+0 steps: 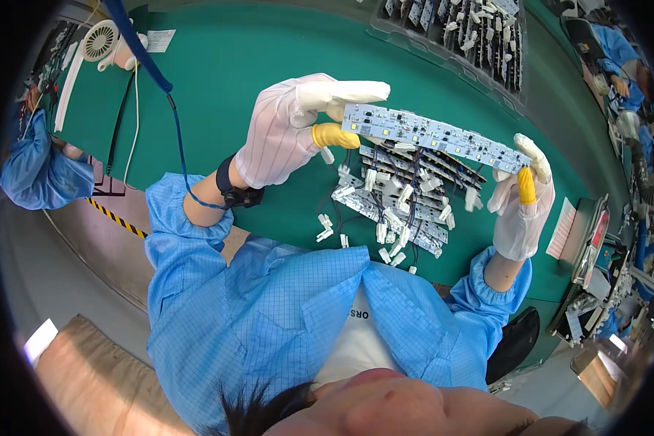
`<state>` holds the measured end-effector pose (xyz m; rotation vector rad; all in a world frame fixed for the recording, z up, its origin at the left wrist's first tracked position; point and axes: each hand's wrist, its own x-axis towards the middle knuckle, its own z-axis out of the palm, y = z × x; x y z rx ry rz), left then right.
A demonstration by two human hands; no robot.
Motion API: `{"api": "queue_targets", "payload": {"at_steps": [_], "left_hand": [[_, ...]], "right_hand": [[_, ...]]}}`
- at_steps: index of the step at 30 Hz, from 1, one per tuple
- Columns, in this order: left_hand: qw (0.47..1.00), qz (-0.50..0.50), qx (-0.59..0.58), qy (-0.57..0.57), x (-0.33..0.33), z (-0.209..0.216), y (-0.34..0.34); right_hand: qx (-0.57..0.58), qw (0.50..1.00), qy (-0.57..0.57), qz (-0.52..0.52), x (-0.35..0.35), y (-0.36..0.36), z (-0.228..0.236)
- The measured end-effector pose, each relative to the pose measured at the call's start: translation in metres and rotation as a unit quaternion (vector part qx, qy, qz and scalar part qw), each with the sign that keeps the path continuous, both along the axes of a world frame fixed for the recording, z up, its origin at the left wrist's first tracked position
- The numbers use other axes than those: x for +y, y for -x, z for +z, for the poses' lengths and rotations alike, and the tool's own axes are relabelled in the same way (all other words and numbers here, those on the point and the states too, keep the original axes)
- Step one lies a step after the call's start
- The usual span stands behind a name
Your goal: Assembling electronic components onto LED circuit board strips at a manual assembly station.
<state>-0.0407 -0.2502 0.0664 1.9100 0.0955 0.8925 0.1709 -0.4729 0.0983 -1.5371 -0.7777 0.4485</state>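
Above a green tabletop, a long, pale board is held aloft, stretched between both hands. Its left end is pinched in the gloved fingers of the left hand; its right end is gripped by those of the right hand, so neither hand is nearer. Its long axis is slanted from upper left to lower right. Just below it in view, a pile of similar boards is strewn with white connectors.
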Motion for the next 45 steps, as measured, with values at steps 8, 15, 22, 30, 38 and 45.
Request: {"api": "queue_targets", "payload": {"at_steps": [8, 15, 22, 30, 38, 45], "left_hand": [[0.999, 0.004, -0.012, 0.03, 0.006, 0.0, -0.003], [0.999, 0.033, 0.005, -0.038, 0.013, -0.007, -0.001], [0.995, -0.01, 0.063, 0.072, 0.012, 0.001, -0.002], [0.999, 0.032, 0.024, 0.025, 0.016, -0.011, -0.006], [0.998, 0.052, 0.041, 0.024, 0.02, -0.017, -0.007], [0.992, 0.099, 0.072, 0.02, 0.023, -0.017, -0.012]], "right_hand": [[0.026, 0.993, -0.084, 0.083, -0.009, -0.007, -0.001], [0.017, 0.998, -0.042, 0.054, -0.01, -0.005, 0.002], [0.011, 1.0, -0.001, 0.019, -0.006, -0.001, 0.005], [0.026, 0.994, -0.04, 0.099, -0.009, -0.007, 0.006], [0.043, 0.995, 0.001, 0.088, -0.011, -0.004, 0.012], [-0.004, 0.99, -0.045, 0.132, -0.011, -0.01, 0.002]]}}
